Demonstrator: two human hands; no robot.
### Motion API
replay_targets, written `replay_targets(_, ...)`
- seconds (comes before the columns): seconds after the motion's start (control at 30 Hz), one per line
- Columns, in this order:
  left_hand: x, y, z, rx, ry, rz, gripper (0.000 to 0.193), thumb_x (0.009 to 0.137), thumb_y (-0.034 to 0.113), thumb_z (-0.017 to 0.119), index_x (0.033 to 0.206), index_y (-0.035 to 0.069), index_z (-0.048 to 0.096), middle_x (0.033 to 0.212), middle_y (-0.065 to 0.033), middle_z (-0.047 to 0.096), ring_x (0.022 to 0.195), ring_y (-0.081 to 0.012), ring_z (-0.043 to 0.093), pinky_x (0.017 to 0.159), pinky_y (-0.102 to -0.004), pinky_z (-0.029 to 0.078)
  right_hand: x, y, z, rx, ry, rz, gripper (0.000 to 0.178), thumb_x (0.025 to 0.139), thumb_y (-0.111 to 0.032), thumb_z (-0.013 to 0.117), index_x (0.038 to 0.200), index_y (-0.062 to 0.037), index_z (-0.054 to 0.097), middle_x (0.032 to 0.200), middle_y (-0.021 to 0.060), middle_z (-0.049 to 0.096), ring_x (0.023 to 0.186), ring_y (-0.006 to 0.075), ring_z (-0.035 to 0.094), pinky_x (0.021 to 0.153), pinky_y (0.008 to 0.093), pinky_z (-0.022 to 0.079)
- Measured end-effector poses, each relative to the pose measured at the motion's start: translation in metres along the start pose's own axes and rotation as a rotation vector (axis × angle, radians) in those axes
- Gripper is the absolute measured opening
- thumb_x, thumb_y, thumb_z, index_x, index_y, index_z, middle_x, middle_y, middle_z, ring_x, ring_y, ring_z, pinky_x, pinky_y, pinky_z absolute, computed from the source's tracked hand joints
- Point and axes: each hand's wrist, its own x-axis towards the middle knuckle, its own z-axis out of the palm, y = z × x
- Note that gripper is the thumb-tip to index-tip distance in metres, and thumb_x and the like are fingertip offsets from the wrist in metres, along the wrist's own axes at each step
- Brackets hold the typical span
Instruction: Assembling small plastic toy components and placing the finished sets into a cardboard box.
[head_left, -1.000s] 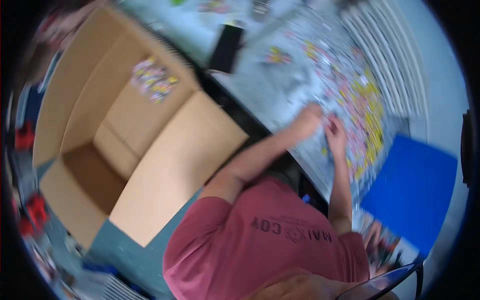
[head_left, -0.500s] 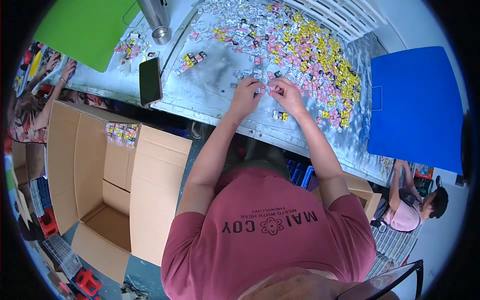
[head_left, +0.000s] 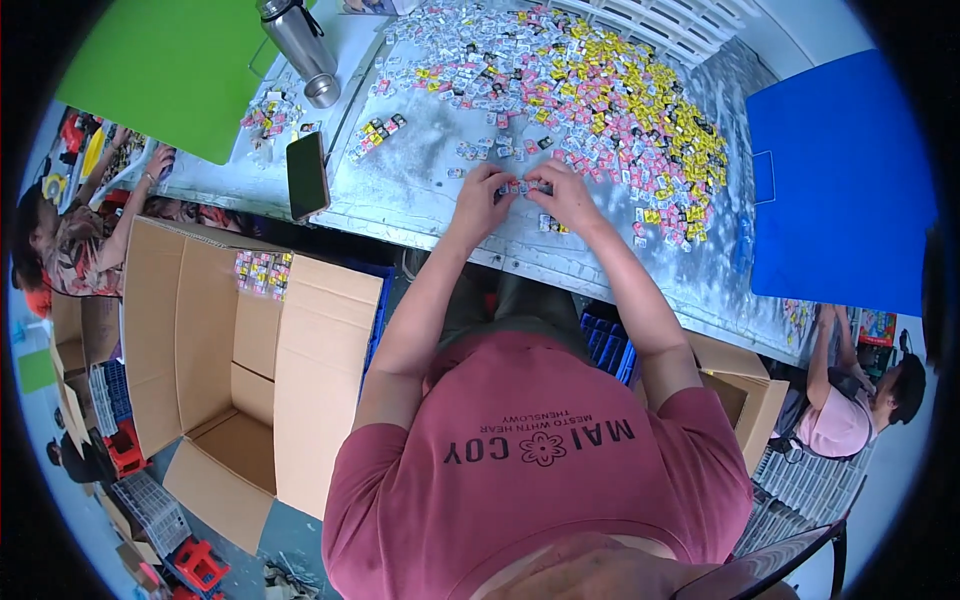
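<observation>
My left hand (head_left: 482, 205) and my right hand (head_left: 566, 197) meet over the table near its front edge. Thumb and fingers of each are pinched at the two ends of a short row of small pink and white tile-like pieces (head_left: 519, 187). What these pieces are is too small to tell. Just beyond my fingers lie a few loose white pieces (head_left: 474, 151). A small black, white and yellow cluster (head_left: 552, 224) rests beside my right wrist. Farther off spreads a large pile of such pieces (head_left: 610, 110) in white, pink, yellow and black.
A phone (head_left: 307, 176) and a steel flask (head_left: 303, 55) stand left of a joined cluster (head_left: 378, 136). An open cardboard box (head_left: 200, 340) is at my left. A green panel (head_left: 165, 70) and a blue panel (head_left: 840, 190) flank the table. Co-workers sit at both sides.
The whole view has shifted slightly. My hands have drawn a little nearer to the table's front edge, still pinching the row of pieces.
</observation>
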Motion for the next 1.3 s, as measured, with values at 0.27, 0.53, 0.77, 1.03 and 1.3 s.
replay_targets(0.27, -0.001, 0.003, 0.001, 0.055, 0.016, 0.035, 0.03, 0.078, 0.011, 0.079, 0.107, 0.004, 0.074, 0.111, -0.0159, 0.065, 0.103, -0.0352, 0.064, 0.089, -0.0416, 0.053, -0.003, 0.002, -0.006, -0.03, -0.011, 0.009, 0.029, 0.077, -0.007, 0.08, 0.104, -0.0042, 0.071, 0.098, 0.0114, 0.061, 0.093, 0.0281, 0.065, 0.081, 0.0384, 0.054)
replay_targets(0.53, -0.007, 0.001, 0.0, 0.067, 0.052, 0.044, 0.028, 0.079, 0.009, 0.077, 0.106, 0.004, 0.073, 0.109, -0.0149, 0.065, 0.104, -0.0347, 0.063, 0.091, -0.0411, 0.052, -0.016, -0.001, -0.022, -0.059, 0.051, 0.061, 0.029, 0.078, -0.012, 0.079, 0.106, -0.0039, 0.071, 0.1, 0.0119, 0.063, 0.086, 0.0291, 0.066, 0.08, 0.0387, 0.054)
replay_targets(0.77, -0.004, 0.004, -0.002, 0.057, 0.045, 0.032, 0.028, 0.078, 0.009, 0.077, 0.106, 0.005, 0.073, 0.109, -0.0142, 0.065, 0.104, -0.034, 0.063, 0.091, -0.0408, 0.052, 0.035, 0.019, -0.026, -0.249, 0.213, 0.016, 0.022, 0.081, -0.018, 0.076, 0.099, -0.0068, 0.074, 0.094, 0.0091, 0.067, 0.086, 0.0313, 0.066, 0.077, 0.0444, 0.052)
replay_targets(1.03, -0.002, 0.005, 0.0, 0.054, 0.033, 0.026, 0.028, 0.078, 0.01, 0.077, 0.105, 0.006, 0.073, 0.108, -0.0133, 0.065, 0.103, -0.0331, 0.063, 0.09, -0.0404, 0.052, 0.054, 0.024, -0.016, -0.424, 0.196, -0.075, 0.019, 0.078, -0.019, 0.076, 0.094, -0.0099, 0.074, 0.094, 0.0081, 0.07, 0.095, 0.0293, 0.065, 0.085, 0.0459, 0.048)
replay_targets(1.3, -0.003, 0.004, -0.001, 0.028, 0.032, 0.026, 0.028, 0.078, 0.008, 0.076, 0.105, 0.005, 0.072, 0.107, -0.0139, 0.064, 0.103, -0.034, 0.063, 0.09, -0.0407, 0.052, 0.013, -0.003, -0.004, -0.395, -0.038, -0.19, 0.02, 0.077, -0.018, 0.076, 0.097, -0.0145, 0.074, 0.101, 0.0047, 0.071, 0.098, 0.0297, 0.066, 0.093, 0.047, 0.046)
